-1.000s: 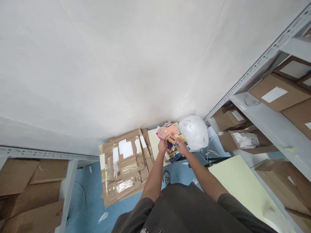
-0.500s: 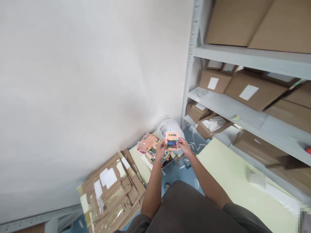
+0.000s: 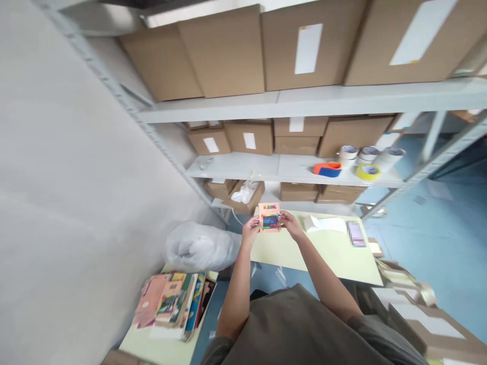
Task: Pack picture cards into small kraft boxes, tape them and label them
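Between my two hands is a small, flat, peach-coloured booklet or card pack (image 3: 270, 218) with colourful lettering and a dark rainbow-edged picture on its front. My left hand (image 3: 251, 230) is closed on its left edge, and my right hand (image 3: 289, 223) pinches the right edge. It is held upright above the near edge of a pale yellow table (image 3: 300, 248). Whether it is a booklet or a pack, I cannot tell.
Metal shelving (image 3: 243, 165) with cardboard boxes (image 3: 249, 137) stands ahead. Tape rolls (image 3: 367, 171) sit on its middle shelf. A roll of bubble wrap (image 3: 205, 247) lies at left, above stacked books (image 3: 175, 301). White paper (image 3: 327, 224) and a blurred-out phone-like object (image 3: 356, 233) rest on the table.
My view and body have turned right, from the wall corner and the pile of books toward the shelving and table. Both hands still hold the peach-coloured item.
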A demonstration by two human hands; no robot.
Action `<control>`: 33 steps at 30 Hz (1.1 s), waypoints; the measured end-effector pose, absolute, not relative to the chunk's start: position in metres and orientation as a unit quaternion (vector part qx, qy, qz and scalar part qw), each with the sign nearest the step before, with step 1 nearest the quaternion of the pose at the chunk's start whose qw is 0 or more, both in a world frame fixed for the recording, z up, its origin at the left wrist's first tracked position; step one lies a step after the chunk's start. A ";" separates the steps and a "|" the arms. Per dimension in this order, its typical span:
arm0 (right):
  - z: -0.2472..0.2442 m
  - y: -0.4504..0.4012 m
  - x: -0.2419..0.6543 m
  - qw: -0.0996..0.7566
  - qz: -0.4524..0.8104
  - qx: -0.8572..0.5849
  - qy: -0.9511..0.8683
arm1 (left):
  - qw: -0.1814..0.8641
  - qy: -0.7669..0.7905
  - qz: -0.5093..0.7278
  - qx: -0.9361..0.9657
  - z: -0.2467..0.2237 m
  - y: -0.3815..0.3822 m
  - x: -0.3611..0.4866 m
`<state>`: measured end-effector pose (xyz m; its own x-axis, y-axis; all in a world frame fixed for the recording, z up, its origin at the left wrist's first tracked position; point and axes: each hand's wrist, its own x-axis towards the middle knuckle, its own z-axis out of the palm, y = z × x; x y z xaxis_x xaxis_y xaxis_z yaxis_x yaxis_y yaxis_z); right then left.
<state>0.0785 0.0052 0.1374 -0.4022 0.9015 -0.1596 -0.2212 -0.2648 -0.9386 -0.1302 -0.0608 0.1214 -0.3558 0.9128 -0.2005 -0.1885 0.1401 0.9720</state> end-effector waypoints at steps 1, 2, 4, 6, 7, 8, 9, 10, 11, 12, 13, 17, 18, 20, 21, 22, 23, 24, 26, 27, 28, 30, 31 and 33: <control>0.138 0.007 0.101 0.419 0.691 -0.391 -0.440 | 0.491 0.583 0.561 0.324 0.122 -0.046 -0.112; 0.138 0.008 0.121 0.439 0.680 -0.408 -0.423 | 0.506 0.577 0.543 0.341 0.122 -0.032 -0.095; 0.139 0.005 0.155 0.472 0.661 -0.436 -0.388 | 0.531 0.559 0.513 0.379 0.122 -0.009 -0.065; 0.139 -0.001 0.178 0.499 0.647 -0.452 -0.358 | 0.548 0.540 0.486 0.416 0.120 0.007 -0.042; 0.139 -0.005 0.185 0.510 0.641 -0.457 -0.346 | 0.553 0.532 0.472 0.433 0.118 0.013 -0.033; 0.139 -0.008 0.190 0.521 0.635 -0.462 -0.335 | 0.552 0.530 0.461 0.449 0.117 0.016 -0.027; 0.139 -0.011 0.192 0.530 0.629 -0.466 -0.326 | 0.539 0.535 0.455 0.465 0.117 0.019 -0.022; 0.140 -0.014 0.192 0.540 0.621 -0.471 -0.318 | 0.516 0.544 0.455 0.481 0.117 0.020 -0.019; 0.141 -0.015 0.190 0.547 0.614 -0.475 -0.313 | 0.485 0.553 0.457 0.500 0.117 0.021 -0.017; 0.142 -0.017 0.186 0.552 0.608 -0.478 -0.312 | 0.456 0.558 0.458 0.521 0.119 0.020 -0.017; 0.143 -0.018 0.180 0.555 0.602 -0.480 -0.315 | 0.434 0.554 0.456 0.545 0.121 0.019 -0.017; 0.147 -0.017 0.144 0.543 0.587 -0.480 -0.361 | 0.455 0.463 0.447 0.615 0.129 0.012 -0.020; 0.147 -0.017 0.135 0.536 0.581 -0.485 -0.374 | 0.472 0.444 0.453 0.612 0.129 0.011 -0.022; 0.147 -0.015 0.120 0.521 0.569 -0.502 -0.392 | 0.510 0.429 0.467 0.581 0.128 0.010 -0.030; 0.146 -0.013 0.116 0.515 0.561 -0.512 -0.398 | 0.531 0.431 0.472 0.557 0.126 0.011 -0.036; 0.146 -0.012 0.113 0.513 0.548 -0.525 -0.401 | 0.552 0.434 0.475 0.530 0.124 0.012 -0.043; 0.145 -0.011 0.112 0.516 0.528 -0.541 -0.403 | 0.576 0.434 0.478 0.501 0.122 0.014 -0.050; 0.145 -0.010 0.113 0.520 0.502 -0.563 -0.401 | 0.601 0.429 0.482 0.472 0.120 0.016 -0.057; 0.147 -0.010 0.116 0.524 0.466 -0.596 -0.391 | 0.652 0.400 0.489 0.419 0.117 0.019 -0.069; 0.148 -0.010 0.118 0.519 0.472 -0.598 -0.388 | 0.675 0.382 0.488 0.400 0.117 0.020 -0.073; 0.149 -0.010 0.119 0.510 0.497 -0.585 -0.388 | 0.693 0.367 0.484 0.388 0.117 0.021 -0.076; 0.152 -0.012 0.120 0.496 0.562 -0.535 -0.389 | 0.708 0.351 0.476 0.386 0.118 0.022 -0.079; 0.154 -0.013 0.120 0.494 0.584 -0.513 -0.388 | 0.702 0.354 0.475 0.396 0.119 0.022 -0.079; 0.157 -0.013 0.121 0.502 0.599 -0.495 -0.379 | 0.653 0.397 0.488 0.421 0.122 0.022 -0.077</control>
<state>0.1215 -0.0132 0.1567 -0.0059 0.9770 -0.2133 -0.2261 -0.2091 -0.9514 -0.0765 0.0216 0.1216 0.2090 0.9719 -0.1082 -0.3024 0.1694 0.9380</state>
